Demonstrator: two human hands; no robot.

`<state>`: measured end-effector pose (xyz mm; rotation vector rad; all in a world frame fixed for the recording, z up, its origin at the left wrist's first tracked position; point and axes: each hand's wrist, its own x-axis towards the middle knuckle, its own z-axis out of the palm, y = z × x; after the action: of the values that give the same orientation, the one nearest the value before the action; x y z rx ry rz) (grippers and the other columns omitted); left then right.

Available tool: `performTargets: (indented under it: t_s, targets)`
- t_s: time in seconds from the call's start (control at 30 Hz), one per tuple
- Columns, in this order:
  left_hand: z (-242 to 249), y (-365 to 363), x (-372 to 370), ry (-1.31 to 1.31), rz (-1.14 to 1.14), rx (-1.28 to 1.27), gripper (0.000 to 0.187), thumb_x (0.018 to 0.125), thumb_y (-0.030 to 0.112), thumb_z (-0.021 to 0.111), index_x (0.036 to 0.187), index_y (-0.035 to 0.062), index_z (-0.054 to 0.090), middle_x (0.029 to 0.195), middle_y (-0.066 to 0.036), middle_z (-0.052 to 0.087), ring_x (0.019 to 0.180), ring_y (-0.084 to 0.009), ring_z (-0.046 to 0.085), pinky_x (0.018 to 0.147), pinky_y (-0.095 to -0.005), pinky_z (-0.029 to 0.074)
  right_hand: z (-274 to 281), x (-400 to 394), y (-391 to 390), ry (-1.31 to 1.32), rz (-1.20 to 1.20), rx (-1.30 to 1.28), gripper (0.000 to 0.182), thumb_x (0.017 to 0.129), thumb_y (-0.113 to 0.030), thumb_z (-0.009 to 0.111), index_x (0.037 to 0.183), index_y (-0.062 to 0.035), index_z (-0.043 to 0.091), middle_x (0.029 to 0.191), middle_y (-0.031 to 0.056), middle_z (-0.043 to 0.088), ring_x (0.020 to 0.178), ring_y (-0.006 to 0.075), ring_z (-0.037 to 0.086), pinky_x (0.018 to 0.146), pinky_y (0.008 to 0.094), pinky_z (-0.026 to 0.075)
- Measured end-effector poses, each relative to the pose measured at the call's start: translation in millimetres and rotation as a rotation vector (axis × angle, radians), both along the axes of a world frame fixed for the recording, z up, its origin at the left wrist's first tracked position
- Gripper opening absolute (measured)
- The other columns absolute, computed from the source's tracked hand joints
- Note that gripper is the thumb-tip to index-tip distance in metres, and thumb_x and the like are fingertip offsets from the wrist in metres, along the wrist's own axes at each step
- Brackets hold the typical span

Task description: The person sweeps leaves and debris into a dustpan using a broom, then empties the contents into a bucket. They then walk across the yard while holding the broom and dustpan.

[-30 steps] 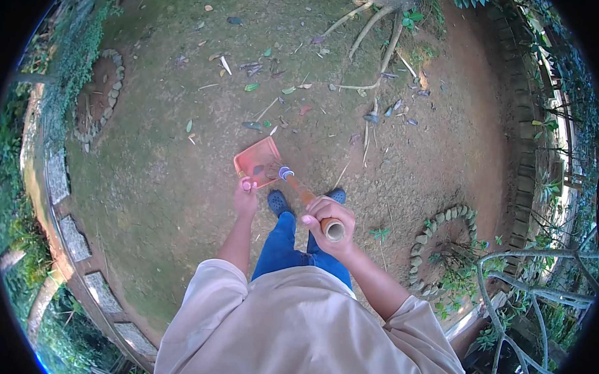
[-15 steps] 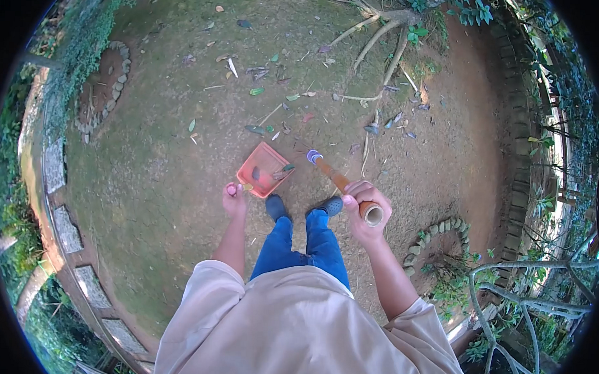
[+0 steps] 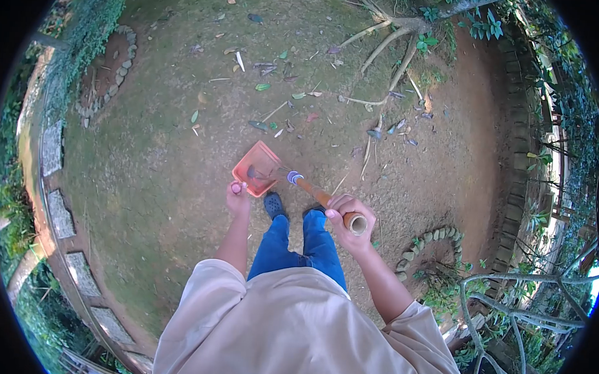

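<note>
My left hand [image 3: 238,197] is closed around the handle end of an orange dustpan [image 3: 261,158], which rests low by my left foot. Dark leaf bits [image 3: 253,173] lie inside the pan. In my right fist [image 3: 352,223] is the thick bamboo handle of a stick broom [image 3: 312,189]. It slants down to the left, with a purple and white binding near its lower end. The thin bristles are hard to make out, but they reach the dustpan's right side.
Dry and green leaves [image 3: 263,87] and twigs are scattered on the mossy ground ahead. Tree roots [image 3: 390,45] spread at the upper right. Stone rings [image 3: 436,236] lie to the right and far left, and bare branches [image 3: 507,280] stick out at the lower right.
The broom and my right hand have moved left, bringing the bristles to the dustpan. The pan has shifted slightly left, and the green leaf at its right edge no longer shows clearly.
</note>
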<state>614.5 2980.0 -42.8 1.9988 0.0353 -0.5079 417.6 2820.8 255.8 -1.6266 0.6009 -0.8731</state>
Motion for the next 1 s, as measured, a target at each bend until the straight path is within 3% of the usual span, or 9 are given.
performTargets:
  t_s: [0.13,0.23,0.43,0.57,0.7,0.9,1.0]
  targets:
    - [1.5,4.3,9.6,0.001,0.044,-0.085,0.022,0.089,0.012,0.071,0.108,0.0072,0.061,0.097,-0.003,0.060,0.088,-0.0136,0.058,0.081,-0.0291,0.049,22.0,5.0,-0.9,0.019,0.082,-0.028,0.026,0.084,0.003,0.072,0.071,-0.0040,0.050,0.069,0.0080,0.061,0.064,0.0209,0.059,0.072,0.0386,0.052]
    - [4.9,7.1,16.4,0.012,0.101,-0.128,0.023,0.086,0.007,0.073,0.106,0.0071,0.060,0.095,-0.002,0.059,0.087,-0.0122,0.058,0.078,-0.0276,0.050,28.9,6.9,-3.7,-0.010,0.127,-0.086,0.027,0.079,0.000,0.079,0.075,-0.0043,0.052,0.070,0.0072,0.060,0.066,0.0193,0.061,0.067,0.0331,0.052]
    - [-3.2,14.2,30.1,0.010,0.141,-0.160,0.022,0.087,0.007,0.072,0.106,0.0073,0.060,0.095,-0.002,0.059,0.087,-0.0119,0.058,0.078,-0.0273,0.050,29.5,22.5,-22.0,-0.377,0.101,-0.198,0.039,0.081,-0.013,0.081,0.099,-0.0039,0.049,0.069,0.0092,0.059,0.062,0.0191,0.061,0.058,0.0327,0.052]
    - [-6.1,18.0,33.1,-0.019,0.177,-0.179,0.021,0.089,0.008,0.071,0.106,0.0071,0.060,0.094,-0.002,0.060,0.087,-0.0120,0.058,0.079,-0.0277,0.049,23.5,38.2,-49.0,-0.278,-0.078,-0.457,0.035,0.084,-0.007,0.077,0.100,-0.0033,0.047,0.068,0.0109,0.060,0.059,0.0185,0.061,0.052,0.0294,0.050]
    - [3.5,15.6,31.4,-0.005,0.224,-0.140,0.020,0.090,0.010,0.070,0.108,0.0074,0.060,0.094,-0.002,0.060,0.086,-0.0122,0.058,0.079,-0.0282,0.049,31.2,54.7,-76.5,-0.121,0.055,-0.596,0.035,0.088,-0.008,0.073,0.104,-0.0045,0.042,0.072,0.0116,0.058,0.062,0.0202,0.062,0.057,0.0337,0.053]
    - [4.2,5.8,34.8,0.030,0.271,-0.156,0.022,0.090,0.011,0.070,0.108,0.0078,0.060,0.094,-0.002,0.060,0.085,-0.0123,0.057,0.078,-0.0285,0.048,10.6,98.2,-126.5,-0.092,0.153,-0.792,0.040,0.080,-0.021,0.082,0.097,-0.0061,0.048,0.071,0.0103,0.062,0.063,0.0223,0.064,0.054,0.0308,0.051]
    - [-5.9,0.4,36.1,0.023,0.276,-0.128,0.021,0.090,0.011,0.071,0.108,0.0076,0.060,0.094,-0.002,0.060,0.085,-0.0122,0.057,0.078,-0.0287,0.049,1.6,116.2,-151.1,-0.022,0.237,-0.860,0.038,0.074,-0.022,0.084,0.090,-0.0081,0.052,0.077,0.0074,0.064,0.072,0.0254,0.065,0.064,0.0375,0.053]
